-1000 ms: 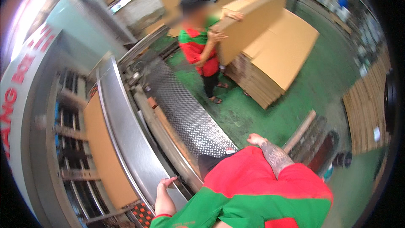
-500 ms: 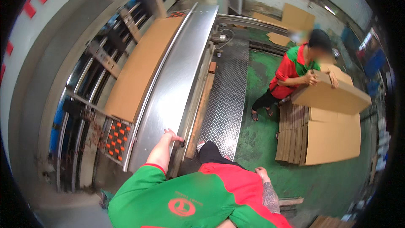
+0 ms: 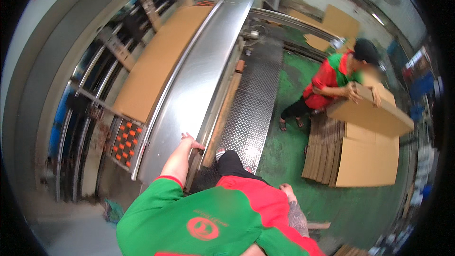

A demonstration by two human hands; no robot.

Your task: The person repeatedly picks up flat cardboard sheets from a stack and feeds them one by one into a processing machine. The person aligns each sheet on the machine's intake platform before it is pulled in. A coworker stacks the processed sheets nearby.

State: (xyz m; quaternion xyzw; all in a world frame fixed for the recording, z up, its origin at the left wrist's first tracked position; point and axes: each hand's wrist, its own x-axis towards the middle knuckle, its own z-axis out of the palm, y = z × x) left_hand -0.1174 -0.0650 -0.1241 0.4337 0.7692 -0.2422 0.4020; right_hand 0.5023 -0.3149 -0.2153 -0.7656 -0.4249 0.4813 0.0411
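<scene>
My left hand rests at the near right edge of a long shiny metal table, fingers stretched out and apart. Its thumb reaches over the edge beside a small dark knob. Nothing is held in it. Beyond the metal rail, a long brown cardboard sheet lies on the machine bed. Down by my side hangs my right hand, away from the table; its fingers are too small and turned away to make out.
On the right, a co-worker grips a thick bundle of cardboard above a cardboard stack. A diamond-plate walkway runs beside the table over the green floor. An orange-and-black roller section sits at the machine's near end.
The view has shifted slightly. My left hand stays at the table edge and my right hand still hangs down. The co-worker leans lower over the cardboard bundle.
</scene>
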